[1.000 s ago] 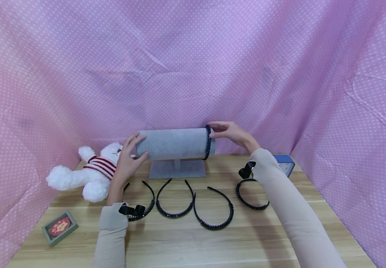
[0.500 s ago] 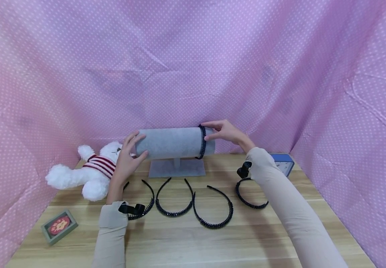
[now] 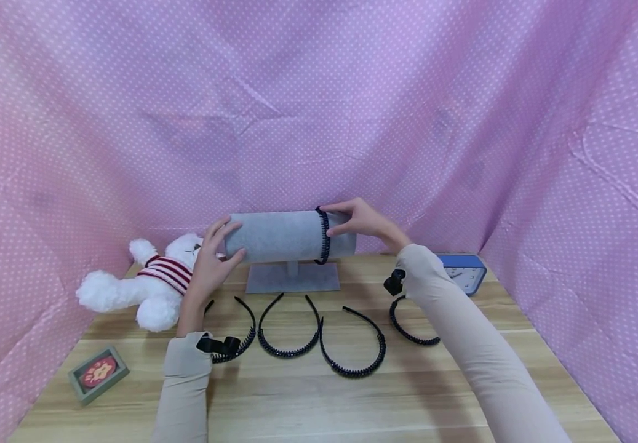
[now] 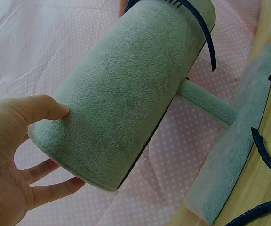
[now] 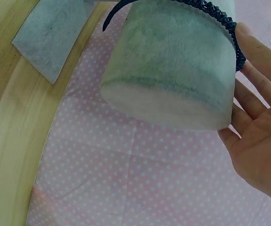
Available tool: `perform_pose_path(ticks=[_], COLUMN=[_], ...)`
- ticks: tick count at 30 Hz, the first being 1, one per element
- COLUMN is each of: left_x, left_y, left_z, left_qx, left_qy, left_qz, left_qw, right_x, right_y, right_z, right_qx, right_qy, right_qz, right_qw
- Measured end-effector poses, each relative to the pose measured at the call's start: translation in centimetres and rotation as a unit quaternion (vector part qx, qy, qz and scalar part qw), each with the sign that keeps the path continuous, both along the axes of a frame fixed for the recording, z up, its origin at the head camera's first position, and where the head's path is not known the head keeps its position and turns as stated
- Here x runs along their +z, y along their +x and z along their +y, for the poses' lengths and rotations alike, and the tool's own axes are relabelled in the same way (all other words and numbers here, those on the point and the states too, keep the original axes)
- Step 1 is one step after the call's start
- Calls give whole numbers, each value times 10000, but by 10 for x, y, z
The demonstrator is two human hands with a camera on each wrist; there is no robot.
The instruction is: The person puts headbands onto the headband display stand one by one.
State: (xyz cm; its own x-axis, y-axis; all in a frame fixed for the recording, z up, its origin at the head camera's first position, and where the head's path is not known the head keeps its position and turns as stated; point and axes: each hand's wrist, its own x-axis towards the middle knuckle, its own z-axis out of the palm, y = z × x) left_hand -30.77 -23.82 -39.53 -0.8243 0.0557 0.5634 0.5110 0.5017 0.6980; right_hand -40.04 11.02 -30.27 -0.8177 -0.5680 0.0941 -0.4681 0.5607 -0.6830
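Observation:
A grey plush headband display stand [image 3: 274,237], a horizontal roll on a post and flat base, stands at the back of the table. My left hand [image 3: 210,261] grips its left end, thumb on the front and fingers round the end edge, as the left wrist view [image 4: 13,136] shows. A black beaded headband [image 3: 325,237] sits round the roll right of its middle, both tips pointing down. My right hand [image 3: 365,219] holds this headband by thumb and fingers. In the right wrist view the thumb lies on the beaded part [image 5: 211,10].
Black headbands lie on the wooden table [image 3: 307,406]: one [image 3: 252,326] partly behind my left wrist, another [image 3: 288,354], a third [image 3: 358,373], and one [image 3: 415,339] by my right sleeve. A white teddy bear [image 3: 158,314], a small frame [image 3: 99,374] and a blue clock [image 3: 465,274] stand around.
My right hand has slid the headband leftward along the roll, from near its right end toward the middle. The left hand has stayed on the left end.

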Motion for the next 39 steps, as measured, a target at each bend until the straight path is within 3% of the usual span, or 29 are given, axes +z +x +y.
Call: perform_pose_path(ticks=[10, 24, 39], left_x=[0, -1, 1], left_y=[0, -1, 1], left_z=[2, 2, 6], left_qx=[-28, -27, -21], left_qy=[70, 20, 24], left_qz=[42, 91, 41], left_qw=[10000, 10000, 10000], right_x=[1, -4, 0], right_y=[2, 11, 14], right_z=[-15, -33, -44], right_qx=[358, 221, 386], right_qy=[163, 495, 1004], right_qz=[289, 691, 761], right_qw=[9988, 9961, 9913])
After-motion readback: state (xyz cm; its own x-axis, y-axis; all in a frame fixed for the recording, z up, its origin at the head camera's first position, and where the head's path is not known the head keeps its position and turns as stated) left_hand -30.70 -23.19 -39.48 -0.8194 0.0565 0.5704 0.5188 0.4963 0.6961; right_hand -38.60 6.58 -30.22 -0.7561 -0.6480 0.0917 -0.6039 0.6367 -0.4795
